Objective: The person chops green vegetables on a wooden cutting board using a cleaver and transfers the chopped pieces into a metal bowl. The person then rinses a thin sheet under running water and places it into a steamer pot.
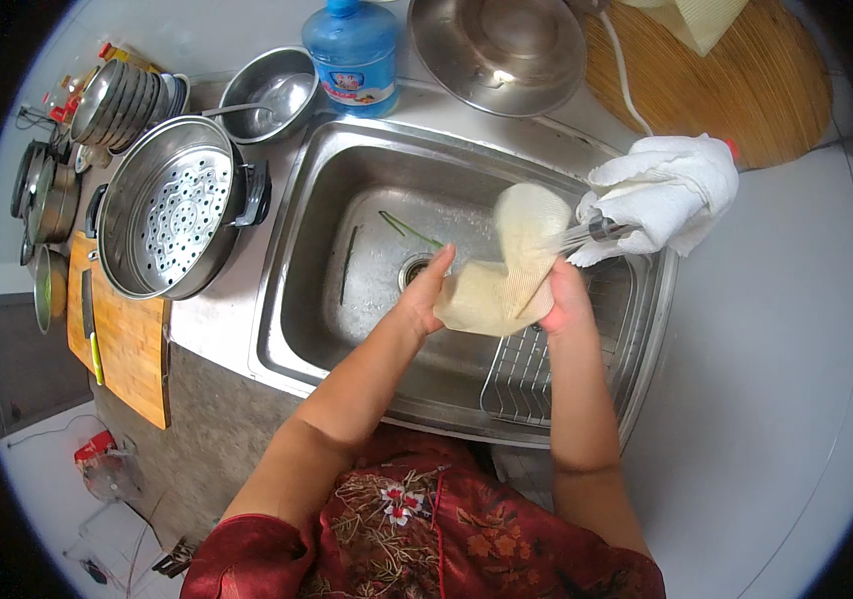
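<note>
Over the stainless steel sink, a cream ribbed cloth is spread between my hands under the faucet, where water seems to run onto it. My left hand holds its left edge, thumb up. My right hand grips its right side, with the fingers partly hidden. Behind the faucet hangs a white cloth. Green stalks lie on the sink floor beside the drain. A wire rack sits in the sink below my right hand.
Left of the sink stand a steamer pot, a steel bowl and a cutting board bearing a knife. Behind are a blue water jug, a large metal basin and a round wooden board.
</note>
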Demonstrator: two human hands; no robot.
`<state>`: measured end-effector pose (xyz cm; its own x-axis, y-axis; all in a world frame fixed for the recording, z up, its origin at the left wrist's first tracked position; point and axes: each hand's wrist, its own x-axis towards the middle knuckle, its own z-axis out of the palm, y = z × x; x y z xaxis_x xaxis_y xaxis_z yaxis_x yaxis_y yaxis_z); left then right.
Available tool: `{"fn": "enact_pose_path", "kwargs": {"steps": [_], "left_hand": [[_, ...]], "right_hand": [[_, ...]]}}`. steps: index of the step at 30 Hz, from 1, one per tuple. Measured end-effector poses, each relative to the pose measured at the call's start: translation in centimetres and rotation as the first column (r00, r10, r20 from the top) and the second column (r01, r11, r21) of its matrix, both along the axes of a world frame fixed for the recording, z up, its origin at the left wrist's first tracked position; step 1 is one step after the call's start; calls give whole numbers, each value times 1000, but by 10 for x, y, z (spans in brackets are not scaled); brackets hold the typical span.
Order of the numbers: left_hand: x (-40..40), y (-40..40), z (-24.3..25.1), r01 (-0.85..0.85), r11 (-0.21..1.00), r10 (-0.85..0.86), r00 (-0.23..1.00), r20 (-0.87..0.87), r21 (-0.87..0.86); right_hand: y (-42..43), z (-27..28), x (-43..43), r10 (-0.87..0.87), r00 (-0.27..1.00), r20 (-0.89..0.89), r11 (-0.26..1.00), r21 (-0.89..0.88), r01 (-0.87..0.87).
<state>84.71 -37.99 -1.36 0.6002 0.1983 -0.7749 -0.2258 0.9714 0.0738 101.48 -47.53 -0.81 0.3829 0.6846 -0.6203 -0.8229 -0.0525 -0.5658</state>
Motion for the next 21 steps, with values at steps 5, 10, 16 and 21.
{"fn": "enact_pose_path", "kwargs": {"steps": [5, 10, 16, 21], "left_hand": [[12, 2, -20, 84, 967, -167, 921, 352, 240], [24, 0, -1, 189, 878, -220, 975, 21, 440], [37, -1, 18, 161, 900, -206, 976, 71, 405], [30, -16, 0, 331, 721, -348, 933, -96, 609]], "right_hand": [[14, 28, -15, 51, 992, -119, 999, 6, -50], [11, 23, -25, 62, 837, 543, 993, 50, -106], [19, 0, -25, 265, 725, 635, 961, -111, -254], [31, -11, -18, -203, 873, 444, 967, -46, 249]]}}
